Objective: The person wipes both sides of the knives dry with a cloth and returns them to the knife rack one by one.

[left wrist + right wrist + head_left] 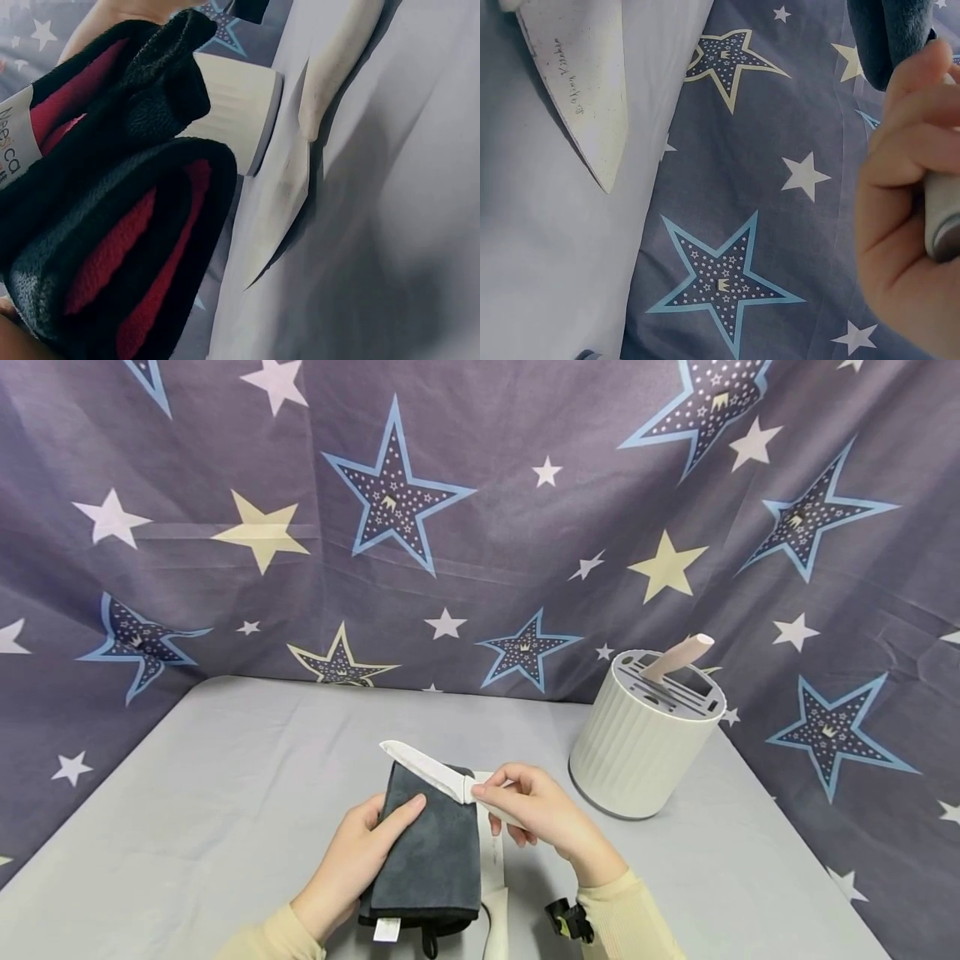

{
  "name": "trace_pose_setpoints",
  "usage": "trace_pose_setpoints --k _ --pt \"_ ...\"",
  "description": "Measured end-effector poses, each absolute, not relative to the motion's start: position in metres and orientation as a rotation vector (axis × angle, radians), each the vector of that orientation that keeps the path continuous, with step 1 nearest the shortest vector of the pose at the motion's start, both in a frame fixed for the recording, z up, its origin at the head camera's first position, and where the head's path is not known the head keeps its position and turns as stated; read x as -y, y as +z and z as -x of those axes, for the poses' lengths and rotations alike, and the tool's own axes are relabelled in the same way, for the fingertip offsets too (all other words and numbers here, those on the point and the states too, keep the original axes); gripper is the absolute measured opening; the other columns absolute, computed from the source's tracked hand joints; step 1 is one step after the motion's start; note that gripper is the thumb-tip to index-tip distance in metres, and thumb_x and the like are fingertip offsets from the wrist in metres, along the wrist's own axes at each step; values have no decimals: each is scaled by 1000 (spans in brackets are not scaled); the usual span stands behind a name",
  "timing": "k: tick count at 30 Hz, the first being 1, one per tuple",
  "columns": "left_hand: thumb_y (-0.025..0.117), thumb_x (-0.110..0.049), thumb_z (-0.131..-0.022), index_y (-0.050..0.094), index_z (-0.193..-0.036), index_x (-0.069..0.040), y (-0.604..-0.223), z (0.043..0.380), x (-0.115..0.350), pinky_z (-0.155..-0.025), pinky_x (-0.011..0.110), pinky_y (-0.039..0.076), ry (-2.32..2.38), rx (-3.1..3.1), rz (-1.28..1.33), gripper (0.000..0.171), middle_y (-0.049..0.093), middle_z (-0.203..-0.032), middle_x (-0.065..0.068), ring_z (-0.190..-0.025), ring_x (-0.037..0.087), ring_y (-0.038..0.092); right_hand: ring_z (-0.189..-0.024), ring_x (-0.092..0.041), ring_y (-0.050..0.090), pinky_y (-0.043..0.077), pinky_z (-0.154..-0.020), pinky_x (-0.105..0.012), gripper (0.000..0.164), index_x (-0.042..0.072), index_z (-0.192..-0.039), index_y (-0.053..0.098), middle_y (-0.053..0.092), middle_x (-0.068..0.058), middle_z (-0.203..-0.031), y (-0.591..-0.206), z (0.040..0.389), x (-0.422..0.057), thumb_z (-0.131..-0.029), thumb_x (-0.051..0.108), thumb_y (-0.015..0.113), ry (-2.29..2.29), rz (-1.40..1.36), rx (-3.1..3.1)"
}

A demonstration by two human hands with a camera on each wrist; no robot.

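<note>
In the head view my left hand [360, 852] holds a folded dark grey cloth [431, 868], its thumb on top. My right hand [551, 818] grips the handle of a white knife [426, 768], whose blade lies across the cloth's upper end, pointing left. From the left wrist, the cloth [112, 217] shows red inner layers and a white label. The right wrist view catches the gripping fingers [904, 165] and the handle's butt end. Beneath the cloth on the table lies a second, broader white knife [492, 860], also seen in the right wrist view [592, 97].
A ribbed white knife block [637, 752] stands at the right of the grey-covered table [247, 777], with one pinkish-handled knife [678, 657] in its slotted top. A star-patterned curtain [480, 527] hangs behind and at the sides. A black device [567, 920] is beside the right sleeve.
</note>
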State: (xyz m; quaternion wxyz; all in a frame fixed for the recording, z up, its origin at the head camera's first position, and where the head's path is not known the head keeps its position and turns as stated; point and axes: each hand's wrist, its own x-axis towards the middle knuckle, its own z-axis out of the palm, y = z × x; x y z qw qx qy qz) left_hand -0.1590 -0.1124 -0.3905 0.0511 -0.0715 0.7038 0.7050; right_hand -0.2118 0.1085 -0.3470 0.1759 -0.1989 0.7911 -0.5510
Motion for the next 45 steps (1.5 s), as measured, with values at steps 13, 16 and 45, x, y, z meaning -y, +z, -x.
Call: trace_pose_setpoints --k 13,16,45 --pt "67 -42 -93 63 -109 -2 -390 157 110 -63 36 59 2226 -2071 210 43 73 -84 7 -71 22 71 -40 -10 43 32 -39 -22 30 2 -92 60 61 1 -59 -345 212 -109 -96 31 64 -1512 563 -2293" --pt "67 -40 -92 64 -108 -2 -390 157 109 -62 36 58 2241 -2070 220 42 73 -84 8 -70 22 71 -41 -10 44 32 -40 -22 29 3 -90 60 61 1 -59 -345 212 -110 -96 31 64 -1511 555 -2297" --pt "66 -41 -94 64 -114 -2 -384 155 123 -64 36 60 2295 -2102 286 44 74 -87 8 -73 24 73 -43 -11 44 32 -42 -21 26 4 -86 61 61 1 -61 -348 215 -125 -93 29 65 -1460 555 -2325"
